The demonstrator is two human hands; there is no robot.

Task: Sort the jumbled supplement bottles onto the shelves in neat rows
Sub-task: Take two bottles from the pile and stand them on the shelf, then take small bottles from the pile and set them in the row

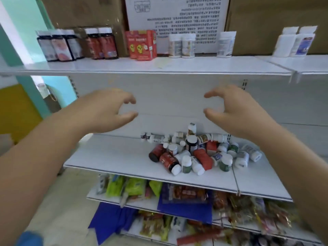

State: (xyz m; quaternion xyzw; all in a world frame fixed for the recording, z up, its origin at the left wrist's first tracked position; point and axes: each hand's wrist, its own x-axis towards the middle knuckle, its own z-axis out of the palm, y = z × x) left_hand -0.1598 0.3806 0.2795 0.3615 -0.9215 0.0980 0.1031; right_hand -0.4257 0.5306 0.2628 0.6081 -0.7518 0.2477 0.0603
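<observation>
1. Two hands are up in the head view and neither holds anything. The left hand (106, 110) and the right hand (236, 110) hover apart, fingers loosely curled and facing each other.
2. The pile of bottles (198, 153) lies below the right hand, down and to the right of the left. It sits on the middle shelf (110, 157), with red, dark, white and green bottles tumbled on their sides and touching.
3. Above both hands, the top shelf (195, 65) carries tidy rows. The dark bottles (58, 45) stand above the left hand, the red boxes (141, 45) above the gap between the hands, and the white bottles (182, 45) up and left of the right hand.
4. The step looks like a reach down for the heap. It is best to lift from the top or outer edge, so nothing rolls off the front lip. Matching kinds should go together, stood upright with labels forward. The bare stretch of shelf below the left hand seems a fair spot for a row.
</observation>
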